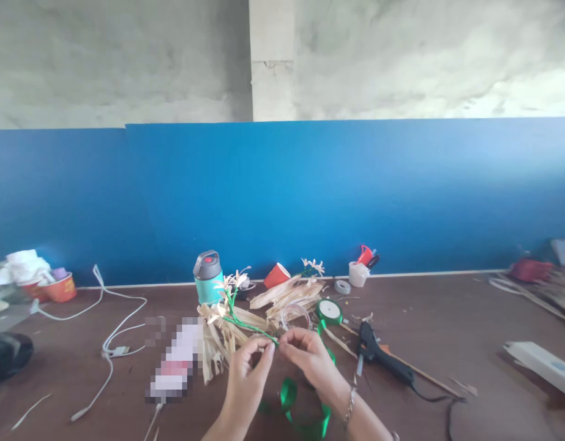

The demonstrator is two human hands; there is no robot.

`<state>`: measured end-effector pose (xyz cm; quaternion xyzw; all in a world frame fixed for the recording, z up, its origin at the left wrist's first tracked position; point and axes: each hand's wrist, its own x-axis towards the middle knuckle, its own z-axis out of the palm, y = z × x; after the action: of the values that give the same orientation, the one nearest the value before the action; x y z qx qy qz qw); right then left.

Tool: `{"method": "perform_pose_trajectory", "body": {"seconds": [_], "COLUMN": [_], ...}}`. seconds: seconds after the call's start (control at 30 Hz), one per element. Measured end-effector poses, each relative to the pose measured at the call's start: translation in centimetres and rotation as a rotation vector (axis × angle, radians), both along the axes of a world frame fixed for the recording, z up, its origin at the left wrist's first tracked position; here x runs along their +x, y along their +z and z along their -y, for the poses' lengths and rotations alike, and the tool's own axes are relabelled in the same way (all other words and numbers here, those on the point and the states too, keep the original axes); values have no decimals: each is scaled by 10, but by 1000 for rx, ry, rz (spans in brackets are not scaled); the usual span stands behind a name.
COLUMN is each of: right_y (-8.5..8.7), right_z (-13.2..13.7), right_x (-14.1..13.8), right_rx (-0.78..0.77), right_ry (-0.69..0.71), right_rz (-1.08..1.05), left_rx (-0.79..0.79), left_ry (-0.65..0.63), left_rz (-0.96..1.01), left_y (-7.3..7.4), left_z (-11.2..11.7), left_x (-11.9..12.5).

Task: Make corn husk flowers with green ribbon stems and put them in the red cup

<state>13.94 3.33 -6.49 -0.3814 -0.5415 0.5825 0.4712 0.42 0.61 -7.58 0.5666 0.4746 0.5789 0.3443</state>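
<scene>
Green flower stem (255,330), over the table (392,404): the left hand (246,375) pinches its near end; the right hand's (310,356) fingertips press together there, grip unclear. Its long axis slants away leftward, pale blooms (227,286) outermost.

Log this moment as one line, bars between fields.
Left hand: pinching thin green-wrapped flower stem | right hand: pinching at stem's near end | black glue gun: on brown tabletop
</scene>
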Motion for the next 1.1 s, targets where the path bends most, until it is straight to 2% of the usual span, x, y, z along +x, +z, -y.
{"method": "perform_pose_trajectory", "body": {"seconds": [0.17, 0.37, 0.47, 0.6, 0.67, 0.77, 0.83, 0.97, 1.1], "right_y": [-3, -8, -7, -5, -6, -9, -10, -12, -12], "right_z": [1, -1, 0, 3, 3, 2, 1, 0, 2], "right_x": [-3, -4, -3, -3, -4, -4, -4, -7, -10], "right_rx": [53, 208, 237, 254, 263, 283, 283, 239, 190], "right_ry": [-39, -136, -157, -161, -170, -185, -185, -152, -131], "right_rz": [20, 179, 213, 233, 241, 253, 244, 176, 118], "left_rx": [-49, 46, 20, 63, -19, -277, -364, -362, -338], "left_ry": [31, 126, 117, 146, 105, 12, -27, -76, -44], "left_rz": [30, -151, -170, -176, -97, 149, 294, 449, 431], "left_y": [1, 5, 6, 6, 6, 5, 4, 5, 7], "left_z": [-1, -1, 0, -1, -2, -2, -1, 0, 0], "left_x": [0, -3, -4, -7, -7, -3, 1, 5, 4]}}
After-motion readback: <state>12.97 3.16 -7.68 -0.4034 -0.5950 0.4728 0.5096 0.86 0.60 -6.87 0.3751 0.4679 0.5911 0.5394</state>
